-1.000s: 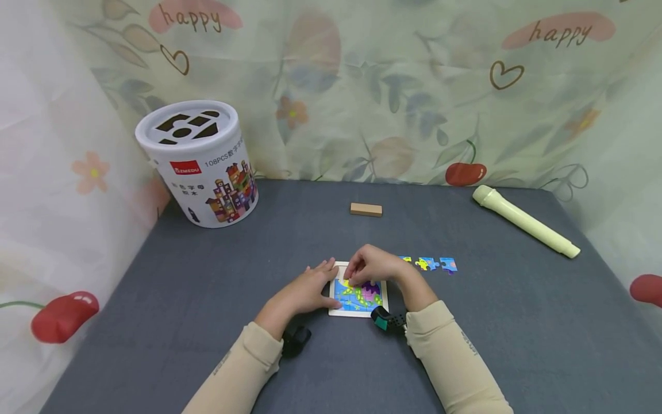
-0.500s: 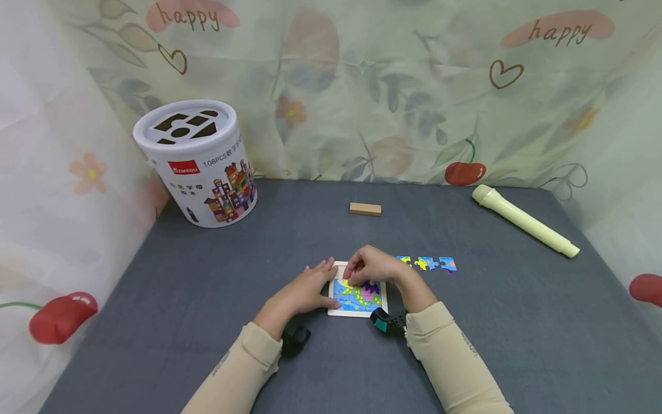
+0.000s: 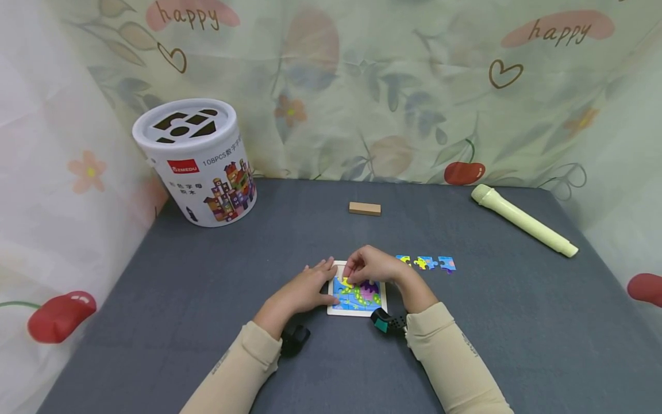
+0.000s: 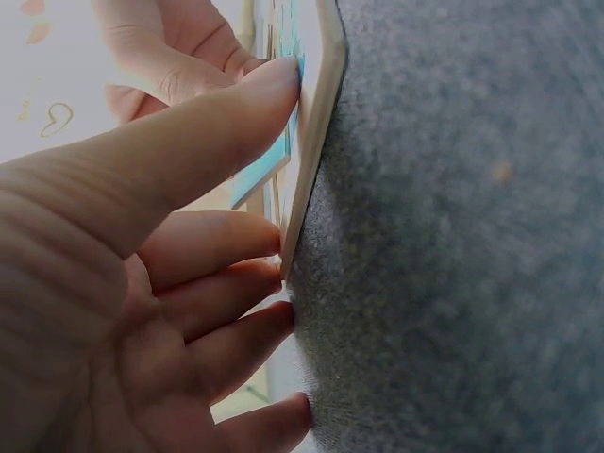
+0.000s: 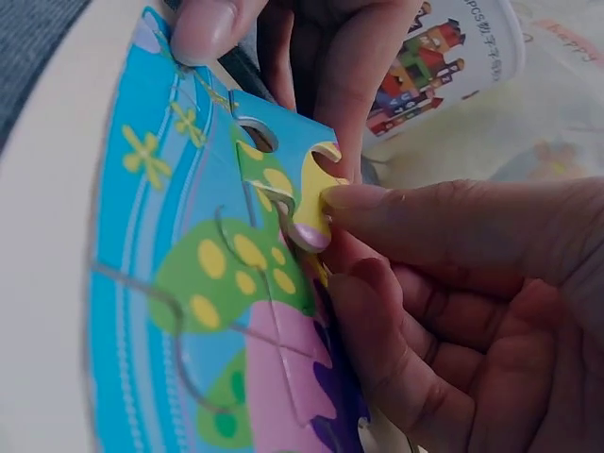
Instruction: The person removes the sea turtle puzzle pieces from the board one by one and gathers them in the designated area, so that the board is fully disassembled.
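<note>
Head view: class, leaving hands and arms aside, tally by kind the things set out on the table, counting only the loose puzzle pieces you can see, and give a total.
Tub: 1
Wooden block: 1
Microphone: 1
Puzzle frame: 1
Loose puzzle pieces: 3
Total: 7

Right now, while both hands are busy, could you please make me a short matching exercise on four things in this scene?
Column one:
1. Left hand
2. Small block
3. Right hand
4. White tub

Column two:
A. Pinching a puzzle piece
B. Standing at the far left of the table
C. Touching the left side of the puzzle frame
D. Plain brown, lying beyond the puzzle frame

Right pairs: 1-C, 2-D, 3-A, 4-B
</note>
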A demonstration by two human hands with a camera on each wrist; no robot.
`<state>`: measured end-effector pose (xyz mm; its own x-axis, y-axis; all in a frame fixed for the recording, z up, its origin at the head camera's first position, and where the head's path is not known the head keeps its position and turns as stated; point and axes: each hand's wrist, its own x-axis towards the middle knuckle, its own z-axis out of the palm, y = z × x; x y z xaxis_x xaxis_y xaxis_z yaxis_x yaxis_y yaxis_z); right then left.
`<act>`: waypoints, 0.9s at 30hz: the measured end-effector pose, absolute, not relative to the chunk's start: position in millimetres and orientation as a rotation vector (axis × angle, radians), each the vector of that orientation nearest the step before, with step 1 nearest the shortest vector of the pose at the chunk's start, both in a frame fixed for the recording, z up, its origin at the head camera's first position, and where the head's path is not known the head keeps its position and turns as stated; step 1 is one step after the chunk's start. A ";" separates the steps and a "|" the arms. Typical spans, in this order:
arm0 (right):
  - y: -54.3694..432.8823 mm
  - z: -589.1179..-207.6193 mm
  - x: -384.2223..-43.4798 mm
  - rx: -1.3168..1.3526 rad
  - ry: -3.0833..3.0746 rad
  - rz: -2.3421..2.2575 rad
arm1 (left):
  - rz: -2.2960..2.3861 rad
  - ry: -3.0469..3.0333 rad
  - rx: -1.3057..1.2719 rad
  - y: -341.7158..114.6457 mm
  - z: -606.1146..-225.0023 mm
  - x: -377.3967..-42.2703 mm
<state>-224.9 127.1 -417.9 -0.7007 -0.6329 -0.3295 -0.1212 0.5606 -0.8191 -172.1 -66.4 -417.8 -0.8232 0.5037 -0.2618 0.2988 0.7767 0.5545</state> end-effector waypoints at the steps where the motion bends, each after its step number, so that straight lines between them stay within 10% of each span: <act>1: 126.8 -418.1 -224.6 -0.605 2.174 -1.088 | 0.704 2.570 0.609 -66.4 -417.5 -172.0; 27: 151.4 -418.4 -223.0 -0.506 2.127 -1.200 | 0.677 2.577 0.595 -64.8 -416.7 -171.2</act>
